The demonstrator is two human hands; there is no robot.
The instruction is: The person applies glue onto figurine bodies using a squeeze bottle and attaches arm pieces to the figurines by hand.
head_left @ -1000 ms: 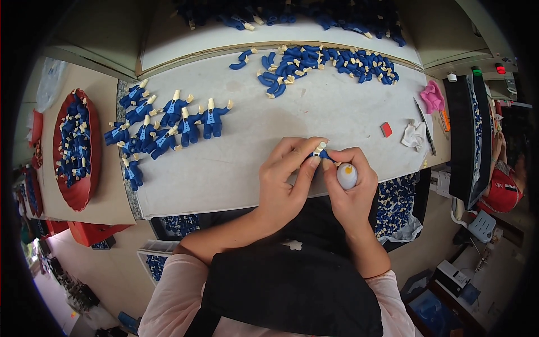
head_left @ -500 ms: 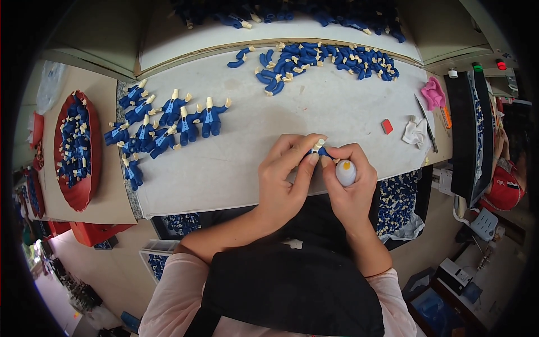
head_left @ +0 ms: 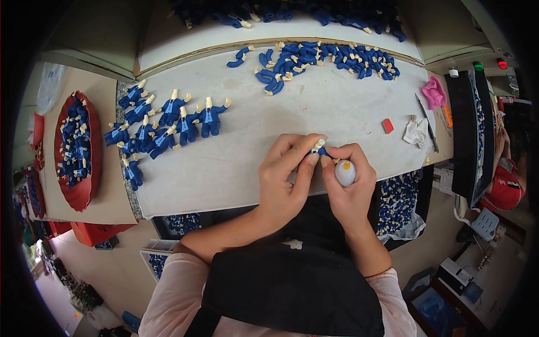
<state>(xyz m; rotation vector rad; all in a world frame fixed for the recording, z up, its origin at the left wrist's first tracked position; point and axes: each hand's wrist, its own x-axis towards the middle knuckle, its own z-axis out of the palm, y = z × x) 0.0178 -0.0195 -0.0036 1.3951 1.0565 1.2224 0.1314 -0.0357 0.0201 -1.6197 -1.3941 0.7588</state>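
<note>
My left hand is closed on a small headless toy figure with a blue jacket and a cream neck. Its lower part is hidden by my fingers. The thumb and forefinger of my right hand pinch the figure's right-side arm. That same hand also holds a small white squeeze bottle with a yellow tip against its palm. To the left on the white worktop lies a group of similar blue figures, each with arms attached. A pile of loose blue arms with cream hands lies at the back.
A red oval basin of figures stands at the far left. On the right are a red block, a crumpled white cloth, a black pen-like tool and a pink cloth. Beyond them, a person in red sits beside a dark conveyor.
Almost nothing differs. Both hands keep their hold on the figure, and the bottle in my right hand has shifted very slightly.
</note>
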